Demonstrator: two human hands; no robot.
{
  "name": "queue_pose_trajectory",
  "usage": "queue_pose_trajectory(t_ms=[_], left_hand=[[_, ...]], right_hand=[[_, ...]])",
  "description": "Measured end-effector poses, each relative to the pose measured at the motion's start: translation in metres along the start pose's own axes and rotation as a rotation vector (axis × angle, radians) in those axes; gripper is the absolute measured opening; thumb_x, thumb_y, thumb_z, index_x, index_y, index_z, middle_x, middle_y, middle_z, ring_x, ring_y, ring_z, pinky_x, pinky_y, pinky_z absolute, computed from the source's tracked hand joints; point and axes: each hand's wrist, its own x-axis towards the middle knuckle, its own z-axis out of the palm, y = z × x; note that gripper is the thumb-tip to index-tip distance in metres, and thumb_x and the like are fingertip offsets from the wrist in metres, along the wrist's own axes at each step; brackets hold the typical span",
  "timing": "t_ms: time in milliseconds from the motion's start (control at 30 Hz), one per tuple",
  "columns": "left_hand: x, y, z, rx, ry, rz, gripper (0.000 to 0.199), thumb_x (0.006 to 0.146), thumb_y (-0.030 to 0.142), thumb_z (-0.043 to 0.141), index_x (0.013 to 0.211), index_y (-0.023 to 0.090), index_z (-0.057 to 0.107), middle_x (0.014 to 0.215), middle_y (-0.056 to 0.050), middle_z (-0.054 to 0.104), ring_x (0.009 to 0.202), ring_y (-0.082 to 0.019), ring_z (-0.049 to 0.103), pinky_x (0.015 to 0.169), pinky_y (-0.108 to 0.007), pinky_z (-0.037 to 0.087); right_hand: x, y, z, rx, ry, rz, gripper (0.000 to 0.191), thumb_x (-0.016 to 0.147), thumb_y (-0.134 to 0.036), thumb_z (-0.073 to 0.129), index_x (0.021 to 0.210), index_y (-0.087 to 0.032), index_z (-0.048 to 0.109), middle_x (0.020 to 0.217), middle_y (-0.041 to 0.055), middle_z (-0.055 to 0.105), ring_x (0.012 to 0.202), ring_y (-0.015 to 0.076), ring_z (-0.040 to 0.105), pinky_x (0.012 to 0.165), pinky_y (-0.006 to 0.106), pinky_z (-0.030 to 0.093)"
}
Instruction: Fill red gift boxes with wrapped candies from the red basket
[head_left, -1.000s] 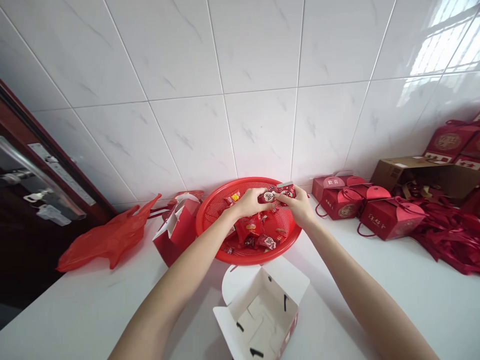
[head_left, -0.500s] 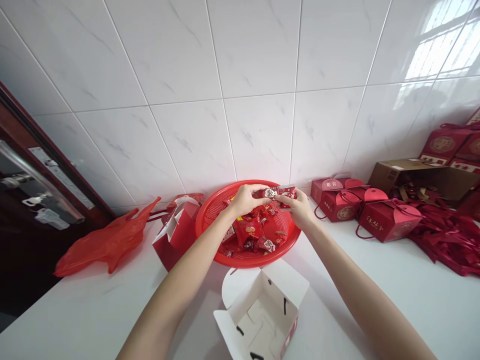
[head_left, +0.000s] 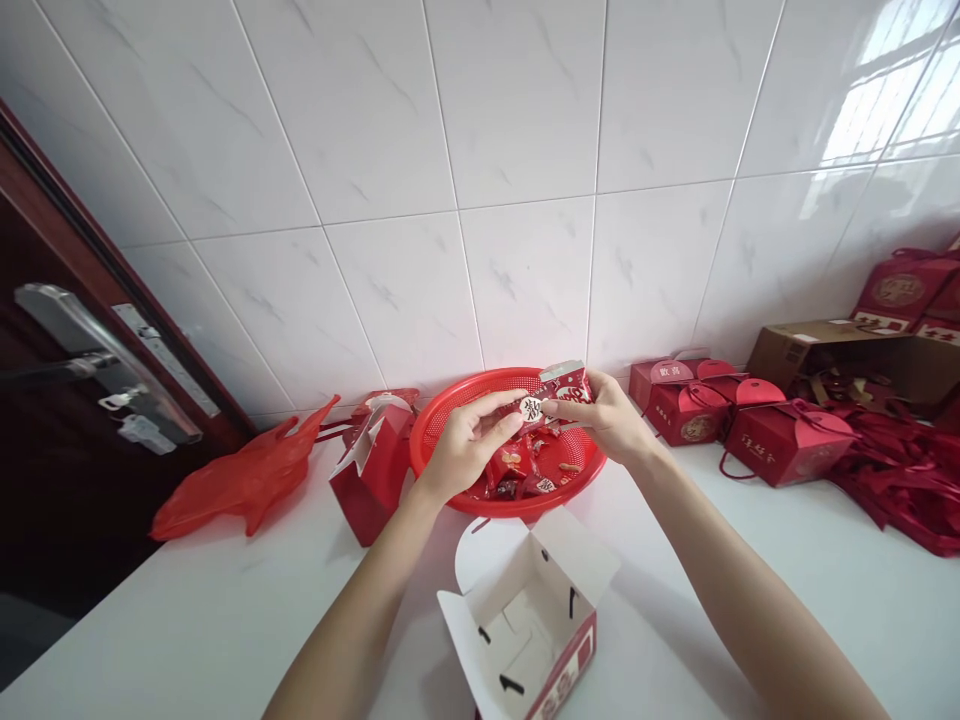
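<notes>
Above the red basket (head_left: 529, 507), a label-bearing packet (head_left: 532, 409) was pinched between the thumb and fingers of the left hand (head_left: 463, 440), while a silver-edged packet (head_left: 568, 380) was gripped by the right hand (head_left: 619, 422). More wrappers (head_left: 511, 462) were held in the basket, an open box (head_left: 564, 668) being placed nearer.

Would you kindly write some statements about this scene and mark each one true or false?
1. The right-hand grip holds a red packet above the red basket. True.
2. The left-hand grip is inside the open box. False: it pinches a white-labelled packet.
3. The red plastic bag lies left of the basket. True.
4. The open box is red inside. False: its inside is white.
5. Red boxes stand right of the basket. True.
</notes>
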Motion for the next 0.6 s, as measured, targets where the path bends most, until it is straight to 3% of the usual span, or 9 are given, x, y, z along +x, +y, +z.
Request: queue_pose_trajectory(t_ms=[267, 433, 500, 600], left_hand=[[-0.020, 0.026, -0.027, 0.092, -0.214, -0.029, 0.051, 0.091, 0.041, 0.068, 0.137, 0.021, 0.059, 0.105, -0.008, 0.076, 0.096, -0.022, 0.072, 0.084, -0.033, 0.061], [-0.016, 0.024, -0.040, 0.211, -0.162, -0.093, 0.040, 0.091, 0.045, 0.066, 0.122, 0.020, 0.070, 0.108, -0.007, 0.076, 0.096, -0.022, 0.072, 0.090, -0.035, 0.058], [-0.015, 0.016, -0.039, 0.268, -0.172, -0.121, 0.038, 0.090, 0.045, 0.067, 0.119, 0.021, 0.071, 0.113, -0.007, 0.075, 0.102, -0.023, 0.071, 0.093, -0.036, 0.057], [-0.013, -0.001, -0.034, 0.353, -0.245, -0.189, 0.034, 0.090, 0.043, 0.065, 0.114, 0.020, 0.073, 0.109, -0.006, 0.076, 0.102, -0.023, 0.070, 0.092, -0.036, 0.056]], right_hand=[[-0.026, -0.035, 0.013, -0.237, -0.199, -0.085, 0.025, 0.073, -0.023, 0.083, 0.094, -0.019, 0.070, 0.086, 0.0006, 0.074, 0.076, 0.0159, 0.068, 0.072, 0.030, 0.055], [-0.036, -0.049, 0.023, -0.480, -0.442, -0.017, 0.021, 0.079, -0.025, 0.078, 0.098, -0.019, 0.072, 0.090, 0.0022, 0.073, 0.081, 0.0169, 0.067, 0.074, 0.030, 0.055], [-0.037, -0.047, 0.025, -0.542, -0.436, 0.004, 0.020, 0.080, -0.029, 0.077, 0.096, -0.019, 0.072, 0.086, 0.0012, 0.071, 0.077, 0.0164, 0.066, 0.069, 0.029, 0.054], [-0.034, -0.042, 0.024, -0.522, -0.310, 0.033, 0.023, 0.083, -0.037, 0.075, 0.096, -0.019, 0.069, 0.079, -0.0003, 0.067, 0.067, 0.0147, 0.063, 0.061, 0.028, 0.052]])
